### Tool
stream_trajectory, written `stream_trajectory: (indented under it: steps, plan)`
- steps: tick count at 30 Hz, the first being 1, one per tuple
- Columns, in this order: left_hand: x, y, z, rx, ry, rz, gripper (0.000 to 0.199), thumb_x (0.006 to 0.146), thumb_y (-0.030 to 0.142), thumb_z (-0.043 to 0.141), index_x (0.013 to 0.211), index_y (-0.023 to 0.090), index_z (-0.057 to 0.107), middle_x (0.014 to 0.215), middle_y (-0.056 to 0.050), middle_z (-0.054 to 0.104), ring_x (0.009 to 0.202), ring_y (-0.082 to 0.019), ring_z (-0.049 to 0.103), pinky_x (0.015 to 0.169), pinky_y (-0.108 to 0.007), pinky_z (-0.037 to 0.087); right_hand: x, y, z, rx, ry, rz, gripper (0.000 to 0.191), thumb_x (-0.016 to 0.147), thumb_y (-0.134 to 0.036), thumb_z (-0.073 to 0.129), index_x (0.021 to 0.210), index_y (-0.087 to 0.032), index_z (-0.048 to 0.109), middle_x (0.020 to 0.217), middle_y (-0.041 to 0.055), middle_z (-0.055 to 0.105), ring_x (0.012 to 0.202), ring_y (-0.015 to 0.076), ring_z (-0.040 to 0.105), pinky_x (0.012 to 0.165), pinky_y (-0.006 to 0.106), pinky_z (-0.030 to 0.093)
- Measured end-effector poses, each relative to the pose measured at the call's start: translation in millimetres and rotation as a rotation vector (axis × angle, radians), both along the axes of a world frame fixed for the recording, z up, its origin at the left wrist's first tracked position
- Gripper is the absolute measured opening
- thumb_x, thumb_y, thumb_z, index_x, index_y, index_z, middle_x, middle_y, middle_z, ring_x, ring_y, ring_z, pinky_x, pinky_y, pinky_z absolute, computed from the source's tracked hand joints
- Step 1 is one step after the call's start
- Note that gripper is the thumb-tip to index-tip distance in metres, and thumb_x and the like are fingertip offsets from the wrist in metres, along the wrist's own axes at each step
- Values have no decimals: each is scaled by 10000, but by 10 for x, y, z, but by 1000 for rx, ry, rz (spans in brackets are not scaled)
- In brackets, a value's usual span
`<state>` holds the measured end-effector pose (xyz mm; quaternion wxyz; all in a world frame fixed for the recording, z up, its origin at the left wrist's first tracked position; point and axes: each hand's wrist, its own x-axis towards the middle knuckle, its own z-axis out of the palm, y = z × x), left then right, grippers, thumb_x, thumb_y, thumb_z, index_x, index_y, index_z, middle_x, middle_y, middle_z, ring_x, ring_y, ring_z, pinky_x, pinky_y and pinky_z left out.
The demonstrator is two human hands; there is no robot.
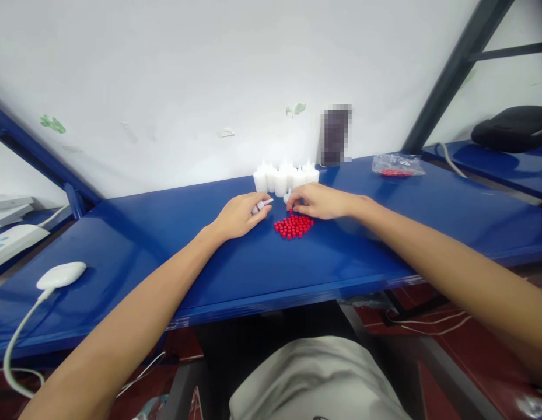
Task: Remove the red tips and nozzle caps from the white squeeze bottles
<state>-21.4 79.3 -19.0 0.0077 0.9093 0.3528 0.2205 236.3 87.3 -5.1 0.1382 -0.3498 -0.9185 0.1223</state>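
Observation:
My left hand (244, 214) rests on the blue table, its fingers closed around a small white piece with a pointed nozzle tip (265, 203). The tip points right, and the rest of the piece is hidden in the hand. Just to the right, my right hand (312, 201) reaches down with thumb and fingers pinched at a small red cap (291, 212). Below those fingers lies a flat cluster of small red caps (294, 227). Behind both hands stand several white squeeze bottles (281, 182) with pointed tops. Another white nozzle piece (287, 196) shows beside my right fingers.
A phone-like dark slab (335, 135), blurred out, leans on the wall. A clear bag with red pieces (397, 166) lies at the back right. On the left sits a white rounded device (61, 275) with a cable. The blue table (253, 274) ends close to my lap.

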Motion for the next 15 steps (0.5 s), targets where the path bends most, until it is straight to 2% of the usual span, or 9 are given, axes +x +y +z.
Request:
stream_trajectory:
  steps: [11, 15]
  plan:
    - [0, 2, 12, 1, -3, -19, 351, 998, 425, 441, 1174, 195, 639, 1138, -83, 722, 993, -259, 683, 862, -368, 514, 1, 4, -27, 19, 37, 70, 188, 897, -201, 580, 1000, -186, 737, 968, 54, 741, 813, 176, 650, 742, 302, 467]
    - [-1, -2, 15, 2, 4, -18, 353, 996, 422, 448, 1176, 190, 644, 1137, -81, 723, 996, -259, 684, 859, -366, 514, 0, -3, -17, 11, 52, 109, 213, 913, -199, 556, 1020, -183, 740, 1007, 59, 742, 852, 180, 657, 795, 311, 481]
